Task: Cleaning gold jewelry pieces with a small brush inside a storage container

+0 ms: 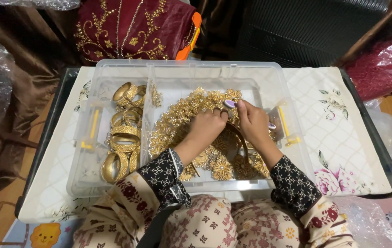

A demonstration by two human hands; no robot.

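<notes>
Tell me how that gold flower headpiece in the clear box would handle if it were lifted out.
The gold flower headpiece looks like thin metal flowers joined in a curve, so it would probably hold its shape but bend or snag easily. Both the left hand and the right hand rest on it, which suggests it needs two-handed support. Its open filigree hints it is light for its size.

The left hand (206, 126) curls its fingertips out of sight into the gold floral headpiece (191, 115), covering its middle. Under the right hand (252, 123), the ornament's far side is masked. The maroon embroidered cloth (131, 27) beyond both hands runs off the top edge.
</notes>
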